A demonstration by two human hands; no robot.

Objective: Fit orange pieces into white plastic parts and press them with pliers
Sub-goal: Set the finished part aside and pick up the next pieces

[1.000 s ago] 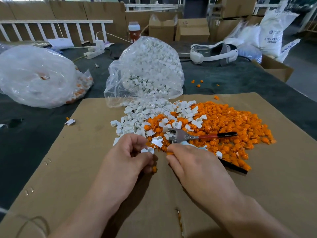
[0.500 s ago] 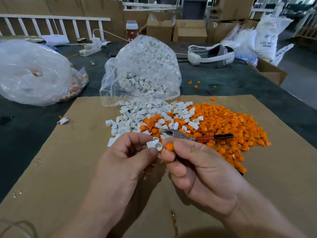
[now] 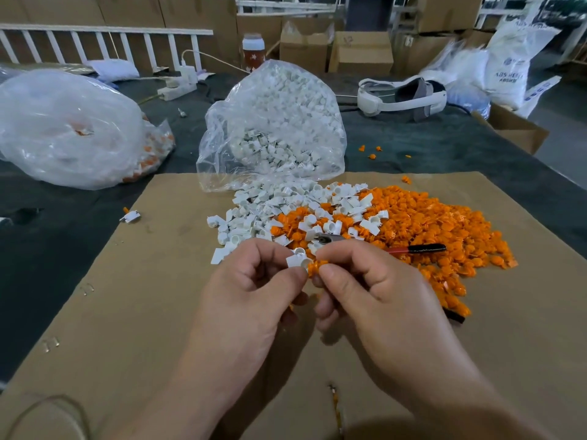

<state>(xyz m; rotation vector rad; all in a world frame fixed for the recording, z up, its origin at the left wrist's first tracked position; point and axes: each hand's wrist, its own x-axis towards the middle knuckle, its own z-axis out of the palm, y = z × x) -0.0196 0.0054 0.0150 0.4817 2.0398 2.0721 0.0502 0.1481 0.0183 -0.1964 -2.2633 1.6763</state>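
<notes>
At the middle of the frame the two hands meet above a flat brown cardboard sheet (image 3: pixel 152 281). The left hand (image 3: pixel 254 290) pinches a small white plastic part (image 3: pixel 296 260) between thumb and curled fingers. The right hand (image 3: pixel 374 296) pinches a small orange plastic piece (image 3: pixel 315 268) between thumb and forefinger, and the piece touches the open round end of the white part. I cannot tell whether it is seated inside or only at the mouth.

Just behind the knuckles of the right hand lie the metal-headed pliers (image 3: pixel 330 239). Their red and black handle runs off to the right across the heap of orange pieces (image 3: pixel 428 223), which fills the centre right of the frame. To the left of that heap, and partly over it, lies the scatter of loose white parts (image 3: pixel 254 214).

Above the scatter, at upper centre, a clear plastic bag of white parts (image 3: pixel 276 122) slumps with its mouth on the far edge of the cardboard. A larger clear bag (image 3: pixel 63 128), with orange showing at its lower edge, sits at the upper left on the dark table cover (image 3: pixel 63 230). One stray white part (image 3: pixel 130 215) lies at the cardboard's left edge. A white headset (image 3: pixel 400 96) rests at the upper right.
</notes>
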